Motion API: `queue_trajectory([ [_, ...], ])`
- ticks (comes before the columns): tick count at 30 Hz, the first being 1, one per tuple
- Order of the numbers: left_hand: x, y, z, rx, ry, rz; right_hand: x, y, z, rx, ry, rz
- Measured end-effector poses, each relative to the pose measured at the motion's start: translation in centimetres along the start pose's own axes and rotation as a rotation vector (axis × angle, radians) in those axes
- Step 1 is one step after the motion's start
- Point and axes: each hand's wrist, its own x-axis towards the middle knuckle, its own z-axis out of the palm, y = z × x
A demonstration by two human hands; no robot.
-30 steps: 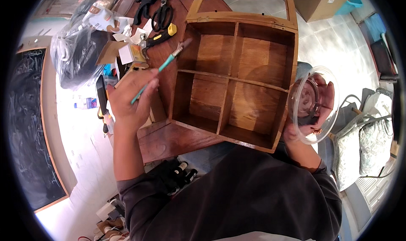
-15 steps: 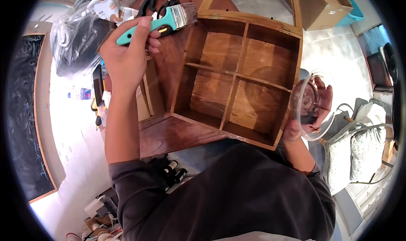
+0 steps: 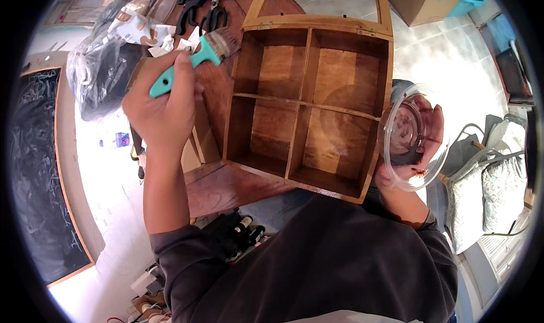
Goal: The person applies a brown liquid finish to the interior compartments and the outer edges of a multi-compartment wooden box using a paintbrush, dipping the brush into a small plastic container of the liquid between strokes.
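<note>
My left hand [image 3: 165, 105] is closed round the turquoise handle of a paintbrush [image 3: 208, 52]. Its brown-stained bristles sit just beside the upper left corner of a wooden box [image 3: 298, 101]. Dividers split the box into several square compartments, and its brown-stained inside faces me. A hinged wooden frame lid [image 3: 256, 1] stands open at the far side. At the box's right, my right hand [image 3: 435, 131] grips a clear plastic tub [image 3: 403, 119] with brown liquid smeared inside, its round mouth turned toward me. Part of this hand shows through the plastic.
A reddish-brown wooden table [image 3: 226, 190] lies under the box's left side. Pliers [image 3: 213, 16] and a black clamp [image 3: 191, 5] rest at its far end. Plastic-wrapped items [image 3: 107, 68] stand far left, a cardboard box [image 3: 425, 3] far right. Cushions [image 3: 501, 187] are at the right.
The paintbrush has drawn back leftward and lower, away from the box's upper left corner. The box and the tub sit slightly further left in view, which has itself shifted.
</note>
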Motion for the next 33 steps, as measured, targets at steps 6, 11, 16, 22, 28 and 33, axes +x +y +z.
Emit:
queue_trajectory([
  [6, 1.4, -1.3, 0.6, 0.067, 0.009, -0.153, 0.2, -1.5, 1.5, -0.175, -0.059, -0.122],
  [11, -1.7, -0.9, -2.6, 0.361, -0.086, 0.033, 0.7, -1.4, 1.9, -0.128, -0.078, -0.138],
  [16, -2.6, 1.8, -3.4, 0.261, -0.124, 0.027, 1.0, -1.7, 1.9, -0.103, -0.138, -0.161],
  [22, 1.3, 1.4, -2.0, 0.098, -0.184, 0.053, 1.1, -1.6, 2.0, -0.167, -0.161, -0.103],
  [28, 3.6, 2.2, 0.5, 0.357, -0.407, 0.241, 1.3, -1.0, 1.5, -0.205, -0.209, -0.218],
  [33, 3.8, 2.4, -0.2, 0.506, -0.403, 0.216, 1.5, -1.2, 0.0, -0.245, -0.431, -0.234],
])
